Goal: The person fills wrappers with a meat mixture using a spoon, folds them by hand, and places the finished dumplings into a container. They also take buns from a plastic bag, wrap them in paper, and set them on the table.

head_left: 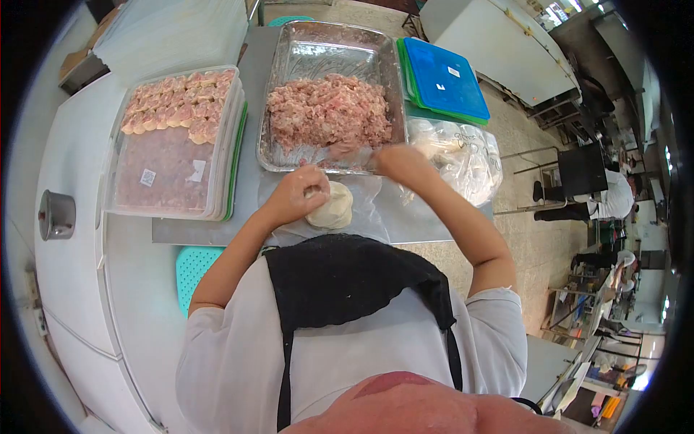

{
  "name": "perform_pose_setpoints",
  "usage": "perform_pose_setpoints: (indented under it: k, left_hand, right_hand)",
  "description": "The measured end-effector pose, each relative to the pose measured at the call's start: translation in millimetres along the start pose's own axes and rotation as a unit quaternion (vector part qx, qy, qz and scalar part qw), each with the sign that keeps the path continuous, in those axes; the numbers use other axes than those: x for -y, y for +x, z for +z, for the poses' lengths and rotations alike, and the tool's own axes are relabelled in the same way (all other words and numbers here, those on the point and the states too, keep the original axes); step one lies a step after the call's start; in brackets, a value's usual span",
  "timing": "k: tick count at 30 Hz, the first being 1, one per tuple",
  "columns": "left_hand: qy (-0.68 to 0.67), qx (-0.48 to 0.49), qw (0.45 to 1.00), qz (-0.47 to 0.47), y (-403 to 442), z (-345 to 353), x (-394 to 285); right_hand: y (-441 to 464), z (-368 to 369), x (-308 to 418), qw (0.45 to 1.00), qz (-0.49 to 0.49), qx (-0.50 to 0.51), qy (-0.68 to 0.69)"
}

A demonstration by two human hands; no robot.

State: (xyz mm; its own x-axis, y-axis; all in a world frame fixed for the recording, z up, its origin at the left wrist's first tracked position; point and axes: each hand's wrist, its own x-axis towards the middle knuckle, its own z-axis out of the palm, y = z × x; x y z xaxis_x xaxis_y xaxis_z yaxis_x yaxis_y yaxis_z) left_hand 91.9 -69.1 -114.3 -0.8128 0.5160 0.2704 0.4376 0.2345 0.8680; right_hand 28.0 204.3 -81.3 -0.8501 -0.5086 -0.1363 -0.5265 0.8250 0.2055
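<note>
My left hand (305, 192) is closed with curled fingers at the edge of a small stack of pale round dough wrappers (332, 205), on a clear plastic sheet (370, 210). Just right of it, my right hand (399, 165) is blurred at the near right corner of a metal tray (336, 35). A large mound of pinkish minced meat (325, 112) lies in that tray. Reddish meat and a blurred shape show beside my right fingers; what they hold, if anything, cannot be made out.
At left, a clear container (166, 170) holds rows of filled pieces. Blue and green lids (444, 79) and a plastic bag of pale items (463, 163) sit at right. A turquoise stool (189, 271) stands below the table. Other people (614, 195) are far right.
</note>
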Motion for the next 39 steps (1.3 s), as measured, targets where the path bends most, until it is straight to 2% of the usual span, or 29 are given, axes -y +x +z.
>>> perform_pose_setpoints:
  k: [1, 3, 4, 6, 7, 8, 9, 10, 12, 13, 15, 16, 18, 19, 20, 21, 23, 24, 26, 29, 30, 31, 33, 35, 36, 37, 38, 39]
  left_hand:
    - [-0.004, 0.003, 1.000, 0.002, 0, 0, 1]
    - [-0.175, -0.029, 0.978, -0.112, 0, -1, 3]
    - [-0.177, -0.031, 0.977, -0.116, -2, -1, 6]
    - [-0.328, -0.055, 0.920, -0.208, -2, -2, 16]
    - [-0.328, -0.058, 0.919, -0.210, -1, -2, 20]
    - [-0.442, -0.078, 0.872, -0.194, -1, -1, 24]
    - [-0.549, -0.097, 0.812, -0.174, -2, 0, 26]
    - [-0.550, -0.100, 0.811, -0.175, -2, 0, 21]
    - [-0.661, -0.155, 0.704, -0.209, -2, -1, 10]
    - [-0.661, -0.159, 0.703, -0.209, -4, -1, 12]
    - [-0.726, -0.136, 0.657, -0.154, -8, -6, 16]
    - [-0.724, -0.140, 0.658, -0.153, -11, -7, 12]
    - [-0.681, -0.260, 0.660, -0.183, -15, -9, 2]
    - [-0.680, -0.263, 0.660, -0.184, -14, -12, 0]
    - [-0.623, -0.281, 0.705, -0.188, -13, -17, 0]
    - [-0.564, -0.298, 0.746, -0.191, -11, -22, -1]
    - [-0.576, -0.316, 0.734, -0.172, -6, -27, -11]
    - [-0.579, -0.334, 0.725, -0.166, -3, -31, -15]
    - [-0.609, -0.346, 0.700, -0.140, 0, -40, -13]
    - [-0.626, -0.361, 0.684, -0.099, -1, -50, -5]
    - [-0.625, -0.363, 0.684, -0.101, 0, -52, -4]
    - [-0.623, -0.368, 0.683, -0.095, 2, -54, -5]
    - [-0.622, -0.370, 0.684, -0.091, 6, -52, -9]
    - [-0.571, -0.415, 0.698, -0.124, 13, -47, -14]
    - [-0.571, -0.414, 0.698, -0.122, 13, -46, -15]
    - [-0.540, -0.408, 0.724, -0.136, 11, -44, -15]
    - [-0.507, -0.403, 0.747, -0.149, 9, -43, -15]
    - [-0.507, -0.405, 0.745, -0.150, 6, -43, -15]
  right_hand:
    - [-16, -5, 20, 1.000, -0.017, 0.001, 0.020]
    - [-21, -27, 23, 0.999, -0.039, 0.004, 0.037]
    - [-19, -45, 13, 0.998, -0.031, 0.026, 0.038]
    - [-6, -55, -9, 0.998, -0.024, 0.047, 0.043]
    - [5, -55, -23, 0.999, -0.017, 0.001, 0.037]
    - [14, -55, -32, 0.998, -0.010, -0.044, 0.032]
    - [23, -49, -33, 0.998, -0.013, -0.043, 0.033]
    - [32, -36, -29, 0.996, -0.024, -0.086, 0.032]
    - [41, 7, -15, 0.986, -0.056, -0.149, 0.049]
    - [35, 1, -4, 0.986, -0.061, -0.148, 0.049]
    - [11, -13, 16, 0.988, -0.103, -0.109, 0.027]
    - [3, -17, 21, 0.993, -0.121, -0.009, 0.005]
    - [3, -28, 6, 0.994, -0.113, -0.005, 0.001]
    - [4, -40, 0, 0.995, -0.102, 0.003, -0.003]
    - [10, -56, -7, 0.997, -0.074, 0.024, 0.002]
    - [19, -53, -14, 0.997, -0.078, 0.024, 0.003]
    - [33, -39, -21, 0.996, -0.067, -0.055, -0.007]
    - [28, -24, -12, 0.996, -0.070, -0.055, -0.005]
    - [18, 4, 15, 0.988, -0.152, -0.015, 0.024]
    - [7, -34, 5, 0.988, -0.153, -0.025, 0.028]
    - [16, -48, -2, 0.994, -0.110, 0.002, 0.025]
    - [29, -46, -7, 0.993, -0.111, 0.002, 0.026]
    - [47, -36, -13, 0.987, -0.125, -0.100, 0.003]
    - [47, -11, 12, 0.989, -0.124, -0.076, 0.022]
    - [39, 2, 28, 0.983, -0.163, -0.085, 0.016]
    - [31, 0, 40, 0.975, -0.202, -0.094, 0.012]
    - [25, -9, 33, 0.982, -0.171, -0.085, 0.009]
    - [23, -23, 23, 0.981, -0.174, -0.083, 0.009]
